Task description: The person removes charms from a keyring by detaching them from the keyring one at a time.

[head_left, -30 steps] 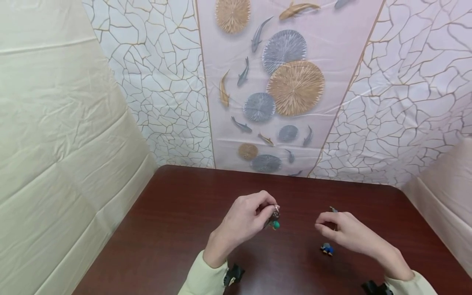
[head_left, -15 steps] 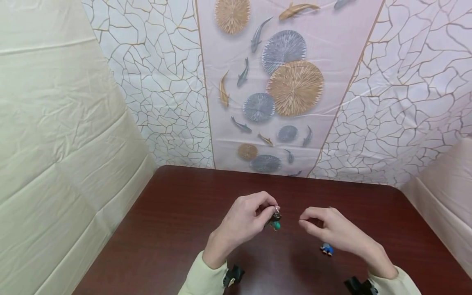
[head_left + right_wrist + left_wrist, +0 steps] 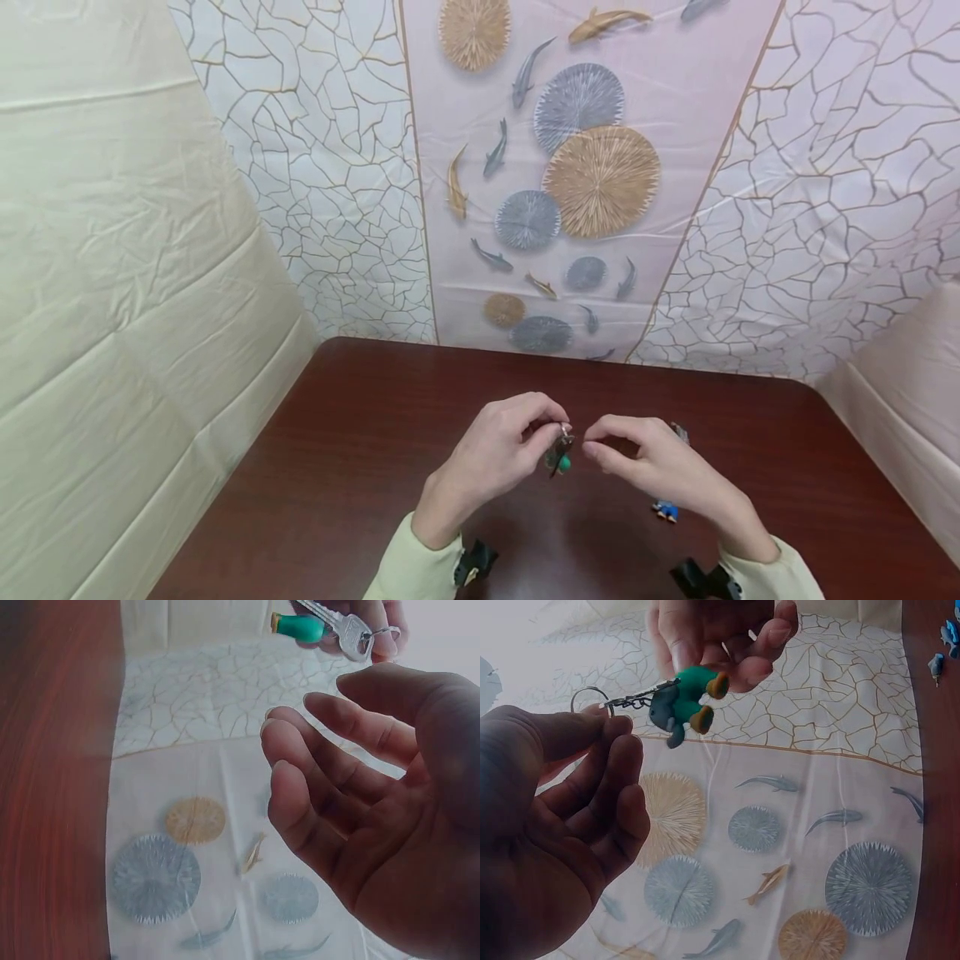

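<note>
left wrist view: left hand pinches a split ring with key and green figurine; right hand hovers unclenched nearby

The elephant keychain and its key hung from the left hand, between it and the right hand, above the table; a second figurine lay there below the right hand, a fabric backdrop behind the table

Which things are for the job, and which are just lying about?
In the job:
silver metal key
round metal ring, pinched by the left hand
green toy with a grey head
right hand, close by

Lying about, it seems:
small blue toy on the dark reddish-brown table
small silvery thing, unclear what
</note>
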